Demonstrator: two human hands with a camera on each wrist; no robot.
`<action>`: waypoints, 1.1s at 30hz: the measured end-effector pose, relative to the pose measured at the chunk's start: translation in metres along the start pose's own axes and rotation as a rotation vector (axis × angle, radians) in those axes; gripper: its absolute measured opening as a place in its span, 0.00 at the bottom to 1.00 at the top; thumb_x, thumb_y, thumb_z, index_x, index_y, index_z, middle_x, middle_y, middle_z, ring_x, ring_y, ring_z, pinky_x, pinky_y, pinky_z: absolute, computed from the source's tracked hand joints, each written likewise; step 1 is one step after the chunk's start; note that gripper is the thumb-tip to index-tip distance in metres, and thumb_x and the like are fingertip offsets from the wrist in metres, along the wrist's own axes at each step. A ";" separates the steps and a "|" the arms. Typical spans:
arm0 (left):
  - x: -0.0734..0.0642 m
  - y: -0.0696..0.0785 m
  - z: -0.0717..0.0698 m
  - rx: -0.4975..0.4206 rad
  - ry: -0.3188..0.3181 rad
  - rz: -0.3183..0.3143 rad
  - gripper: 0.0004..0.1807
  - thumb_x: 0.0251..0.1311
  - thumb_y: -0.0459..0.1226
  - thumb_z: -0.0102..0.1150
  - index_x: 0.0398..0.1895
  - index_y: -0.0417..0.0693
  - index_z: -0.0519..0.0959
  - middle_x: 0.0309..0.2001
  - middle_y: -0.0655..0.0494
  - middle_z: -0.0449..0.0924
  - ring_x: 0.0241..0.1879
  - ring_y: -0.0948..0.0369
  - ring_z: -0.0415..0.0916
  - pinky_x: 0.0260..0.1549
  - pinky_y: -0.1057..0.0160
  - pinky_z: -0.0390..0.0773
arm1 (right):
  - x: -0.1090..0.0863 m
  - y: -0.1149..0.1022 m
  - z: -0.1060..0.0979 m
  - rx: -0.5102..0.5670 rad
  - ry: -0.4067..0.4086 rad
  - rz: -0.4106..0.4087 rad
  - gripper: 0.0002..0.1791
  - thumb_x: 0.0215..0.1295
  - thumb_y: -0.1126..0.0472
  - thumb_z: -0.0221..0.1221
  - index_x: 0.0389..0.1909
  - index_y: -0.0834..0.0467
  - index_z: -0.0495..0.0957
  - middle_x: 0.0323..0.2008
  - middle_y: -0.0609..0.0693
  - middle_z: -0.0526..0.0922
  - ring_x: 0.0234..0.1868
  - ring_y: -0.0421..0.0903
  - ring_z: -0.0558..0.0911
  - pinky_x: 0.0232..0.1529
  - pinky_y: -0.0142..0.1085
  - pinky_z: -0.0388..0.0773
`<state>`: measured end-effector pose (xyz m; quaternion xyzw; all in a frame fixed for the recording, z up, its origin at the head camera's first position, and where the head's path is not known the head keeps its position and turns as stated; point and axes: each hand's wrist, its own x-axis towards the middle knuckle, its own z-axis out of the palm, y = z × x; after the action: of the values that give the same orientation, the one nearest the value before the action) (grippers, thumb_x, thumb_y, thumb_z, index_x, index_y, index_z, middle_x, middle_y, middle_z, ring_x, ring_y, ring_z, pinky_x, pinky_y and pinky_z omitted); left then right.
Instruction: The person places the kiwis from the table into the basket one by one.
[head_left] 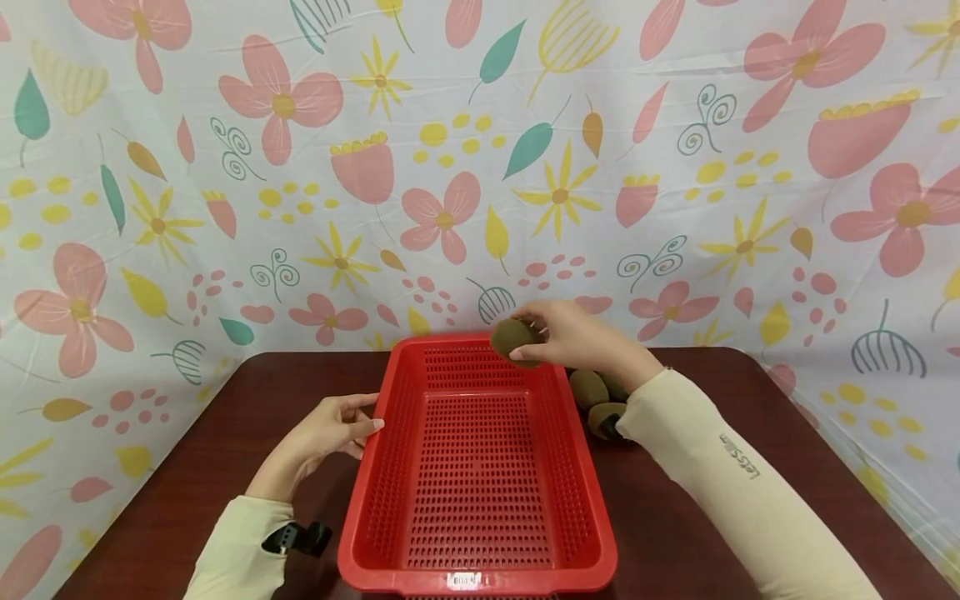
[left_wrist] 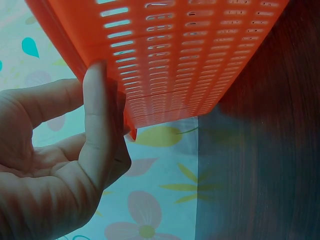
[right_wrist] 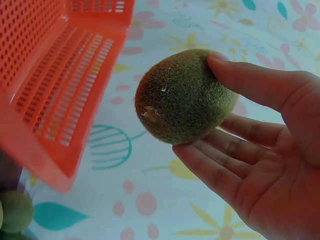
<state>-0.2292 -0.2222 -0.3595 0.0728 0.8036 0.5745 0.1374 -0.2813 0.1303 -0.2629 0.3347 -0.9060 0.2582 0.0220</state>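
A brown, fuzzy kiwi (right_wrist: 182, 97) is pinched between the thumb and fingers of my right hand (head_left: 573, 333). In the head view that kiwi (head_left: 514, 339) is over the far right corner of a red plastic basket (head_left: 480, 582). The basket has slotted walls and floor, and no fruit lies in it. At its left side my left hand (head_left: 330, 433) grips the rim, thumb and fingers on the edge. The left wrist view has this hand (left_wrist: 65, 155) against the slotted outer wall (left_wrist: 170, 55).
Several more kiwis (head_left: 588, 389) lie on the dark wooden table (head_left: 300, 375) just right of the basket, partly hidden by the right sleeve. A flower-patterned cloth (head_left: 450, 125) hangs behind the table's far edge. Black straps (head_left: 296, 537) sit at the wrists.
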 end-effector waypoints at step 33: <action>0.002 -0.003 -0.002 -0.003 -0.014 0.011 0.34 0.64 0.34 0.58 0.70 0.31 0.59 0.33 0.43 0.78 0.29 0.51 0.83 0.31 0.52 0.84 | 0.096 -0.019 0.084 0.121 -0.103 0.061 0.23 0.60 0.56 0.67 0.48 0.68 0.78 0.35 0.54 0.84 0.30 0.42 0.80 0.34 0.31 0.78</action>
<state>-0.2321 -0.2242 -0.3616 0.0809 0.8013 0.5760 0.1399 -0.3324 0.0201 -0.3064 0.3204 -0.8984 0.2956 -0.0528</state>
